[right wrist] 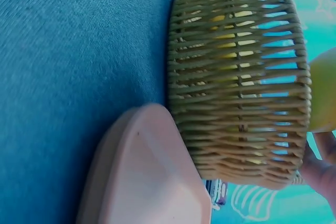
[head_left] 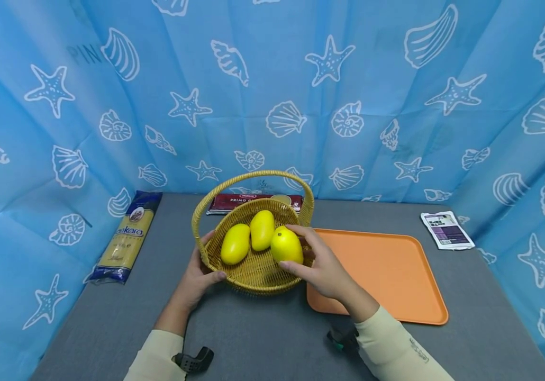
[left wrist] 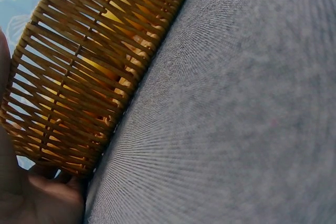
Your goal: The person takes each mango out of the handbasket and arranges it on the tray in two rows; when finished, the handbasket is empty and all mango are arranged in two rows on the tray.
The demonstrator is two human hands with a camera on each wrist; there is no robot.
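A woven basket [head_left: 258, 272] with a tall arched handle holds two yellow mangoes [head_left: 235, 244] [head_left: 262, 229]. My right hand [head_left: 322, 264] grips a third yellow mango [head_left: 286, 245] at the basket's right side; the right wrist view has this mango [right wrist: 323, 90] level with the rim, beside my fingertips [right wrist: 321, 174]. With thumb at the front rim, my left hand [head_left: 199, 279] grips the basket's left side. In the left wrist view the left hand [left wrist: 44, 198] touches the basket's wicker wall [left wrist: 79, 77]; part of its fingers is hidden.
An orange tray [head_left: 382, 275] lies right of the basket, its corner close to the wicker. Behind the basket is a dark red packet [head_left: 225, 203]. A pasta bag [head_left: 127, 238] lies at the left, a small white and purple packet [head_left: 447, 230] at the right.
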